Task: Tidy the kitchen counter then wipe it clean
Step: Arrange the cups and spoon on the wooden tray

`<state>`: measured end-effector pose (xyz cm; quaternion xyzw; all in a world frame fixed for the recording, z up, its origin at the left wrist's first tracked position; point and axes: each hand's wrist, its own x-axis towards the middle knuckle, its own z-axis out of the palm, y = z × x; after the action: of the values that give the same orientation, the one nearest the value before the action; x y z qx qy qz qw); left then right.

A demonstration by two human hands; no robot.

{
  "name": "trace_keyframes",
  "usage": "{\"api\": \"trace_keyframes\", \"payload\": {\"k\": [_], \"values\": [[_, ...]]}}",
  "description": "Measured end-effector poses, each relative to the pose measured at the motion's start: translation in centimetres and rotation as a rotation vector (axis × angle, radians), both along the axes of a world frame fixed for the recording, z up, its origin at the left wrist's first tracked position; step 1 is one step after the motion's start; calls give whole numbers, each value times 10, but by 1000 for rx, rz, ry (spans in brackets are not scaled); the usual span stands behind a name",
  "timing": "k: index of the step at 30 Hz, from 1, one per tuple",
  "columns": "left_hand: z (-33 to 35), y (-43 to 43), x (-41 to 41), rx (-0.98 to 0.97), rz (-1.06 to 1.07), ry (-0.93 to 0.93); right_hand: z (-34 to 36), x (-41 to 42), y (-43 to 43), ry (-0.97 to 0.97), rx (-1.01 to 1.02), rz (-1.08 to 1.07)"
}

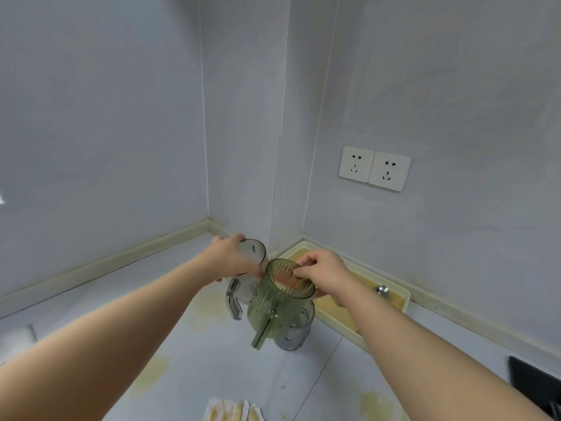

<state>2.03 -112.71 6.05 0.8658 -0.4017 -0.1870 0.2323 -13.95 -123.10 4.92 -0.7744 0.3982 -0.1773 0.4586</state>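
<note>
I judge tidying incomplete, wiping not begun: the counter (pixel 212 360) shows yellow stains. My left hand (pixel 230 256) grips the clear jug (pixel 253 268); my right hand (pixel 324 271) pinches the green cup (pixel 280 311) rim, apparently above a tray (pixel 403 296) at 3 o'clock.

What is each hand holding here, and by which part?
The left hand grips the clear grey jug at its upper rim. The right hand pinches the far rim of the green ribbed jug, which looks lifted and tilted.

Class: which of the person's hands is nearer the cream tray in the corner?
Right. The right hand, gripping the green jug's rim, hovers over the cream tray; the left hand grips the clear jug, further left.
</note>
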Motion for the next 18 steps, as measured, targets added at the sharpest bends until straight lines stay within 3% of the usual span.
{"api": "trace_keyframes", "payload": {"k": [6, 13, 18], "values": [[33, -35, 6, -179, 18, 10, 33, -2, -38, -130, 25, -137], [39, -89, -4, -201, -21, -44, 35, -13, -86, -239, -23, -429], [18, -132, 0, -172, -71, -23, 10, -17, -122, -160, -25, -551]]}}
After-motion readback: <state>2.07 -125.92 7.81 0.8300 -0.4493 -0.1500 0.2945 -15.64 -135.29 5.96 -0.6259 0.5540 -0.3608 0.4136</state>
